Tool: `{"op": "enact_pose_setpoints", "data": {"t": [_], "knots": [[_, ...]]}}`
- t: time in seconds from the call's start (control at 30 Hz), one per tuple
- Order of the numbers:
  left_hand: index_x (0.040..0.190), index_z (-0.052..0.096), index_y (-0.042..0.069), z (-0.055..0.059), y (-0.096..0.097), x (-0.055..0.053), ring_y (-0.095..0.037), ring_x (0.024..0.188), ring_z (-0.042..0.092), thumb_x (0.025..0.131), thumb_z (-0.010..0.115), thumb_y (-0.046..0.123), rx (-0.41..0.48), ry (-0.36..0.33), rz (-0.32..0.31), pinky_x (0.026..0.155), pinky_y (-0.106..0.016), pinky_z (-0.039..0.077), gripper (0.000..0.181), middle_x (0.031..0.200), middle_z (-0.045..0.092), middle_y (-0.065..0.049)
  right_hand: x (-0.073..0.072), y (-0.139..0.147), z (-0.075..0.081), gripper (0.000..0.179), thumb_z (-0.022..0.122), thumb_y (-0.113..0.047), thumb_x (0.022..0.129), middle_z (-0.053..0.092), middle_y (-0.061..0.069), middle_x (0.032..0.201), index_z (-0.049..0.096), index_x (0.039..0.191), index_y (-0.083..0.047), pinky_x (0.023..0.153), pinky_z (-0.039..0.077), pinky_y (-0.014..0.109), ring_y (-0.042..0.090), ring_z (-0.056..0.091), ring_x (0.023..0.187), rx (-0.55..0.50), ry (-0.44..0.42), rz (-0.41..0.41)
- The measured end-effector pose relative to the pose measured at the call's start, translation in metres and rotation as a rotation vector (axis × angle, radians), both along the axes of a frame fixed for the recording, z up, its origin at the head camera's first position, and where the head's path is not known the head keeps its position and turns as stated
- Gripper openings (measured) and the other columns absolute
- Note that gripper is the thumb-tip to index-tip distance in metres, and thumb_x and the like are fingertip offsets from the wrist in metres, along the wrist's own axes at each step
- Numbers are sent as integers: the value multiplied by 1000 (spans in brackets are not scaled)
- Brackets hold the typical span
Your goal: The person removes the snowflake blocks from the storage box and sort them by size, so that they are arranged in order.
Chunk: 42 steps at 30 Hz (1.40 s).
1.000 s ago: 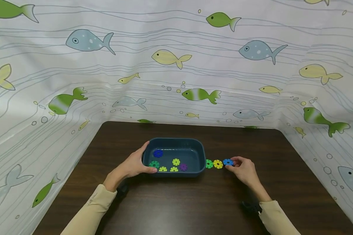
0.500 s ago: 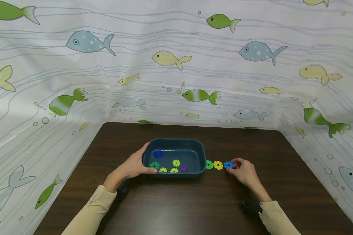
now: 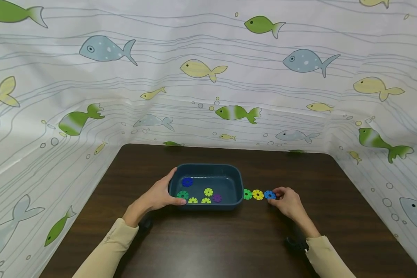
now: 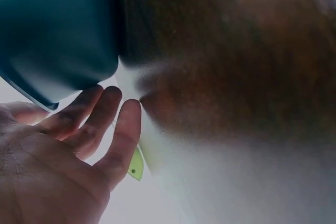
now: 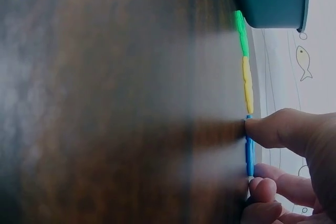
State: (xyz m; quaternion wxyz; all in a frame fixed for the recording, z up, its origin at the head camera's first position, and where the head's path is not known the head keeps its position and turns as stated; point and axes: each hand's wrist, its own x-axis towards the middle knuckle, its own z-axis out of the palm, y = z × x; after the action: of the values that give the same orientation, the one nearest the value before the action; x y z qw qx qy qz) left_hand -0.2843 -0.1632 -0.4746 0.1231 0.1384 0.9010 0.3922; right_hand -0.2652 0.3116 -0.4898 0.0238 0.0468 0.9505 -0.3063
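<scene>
My left hand (image 3: 160,193) grips the left end of a dark blue plastic tray (image 3: 236,177), its thumb along the front rim and its fingers round the far left corner. Several notched snowflake discs lie inside, among them a dark blue disc (image 3: 187,182), a green disc (image 3: 182,195) and a purple disc (image 3: 217,198). Right of the tray, a green disc (image 3: 247,194), a yellow disc (image 3: 258,194) and a light blue disc (image 3: 269,194) lie flat in a row. My right hand (image 3: 289,202) pinches the light blue disc at the row's right end; thumb and fingers show at its edges (image 5: 250,156).
Everything stands on a dark brown wooden table (image 3: 208,239). A white curtain (image 3: 208,88) printed with fish closes off its back and both sides. A dark strap (image 3: 296,244) shows under the right wrist.
The right hand has drawn the light blue disc slightly toward the near side, level with the yellow disc. The left hand and the tray have stayed in place.
</scene>
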Motion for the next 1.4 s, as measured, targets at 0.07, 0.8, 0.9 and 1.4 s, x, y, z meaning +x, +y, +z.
{"op": "enact_pose_setpoints", "data": {"t": [0.07,0.8,0.9,1.4], "knots": [[176,5,9,0,-1,0,-54,159,36,82,93,51,-1,-1,3,126,-77,32,136,178,28,-29,0,-1,1,46,84,-21,94,73,27,122,71,129,7,85,58,48,28,66,96,0,1,4],[176,6,10,-1,-2,-3,-52,162,34,81,93,55,-2,19,-9,128,-74,32,137,179,27,-27,9,-105,46,35,86,-14,94,73,12,98,75,124,-1,69,44,22,15,55,79,-174,294,126],[176,6,10,-2,-3,-2,-52,162,35,81,92,57,-4,18,-13,128,-75,33,137,179,28,-27,10,-133,46,37,87,-13,92,73,11,96,75,125,-1,69,44,22,12,54,76,-209,300,183],[176,7,10,-1,-5,1,-49,157,43,83,91,53,44,3,-9,128,-72,35,132,175,36,-25,-9,-225,35,36,85,-15,94,75,9,102,76,125,1,72,53,27,13,59,79,-167,140,460]]}}
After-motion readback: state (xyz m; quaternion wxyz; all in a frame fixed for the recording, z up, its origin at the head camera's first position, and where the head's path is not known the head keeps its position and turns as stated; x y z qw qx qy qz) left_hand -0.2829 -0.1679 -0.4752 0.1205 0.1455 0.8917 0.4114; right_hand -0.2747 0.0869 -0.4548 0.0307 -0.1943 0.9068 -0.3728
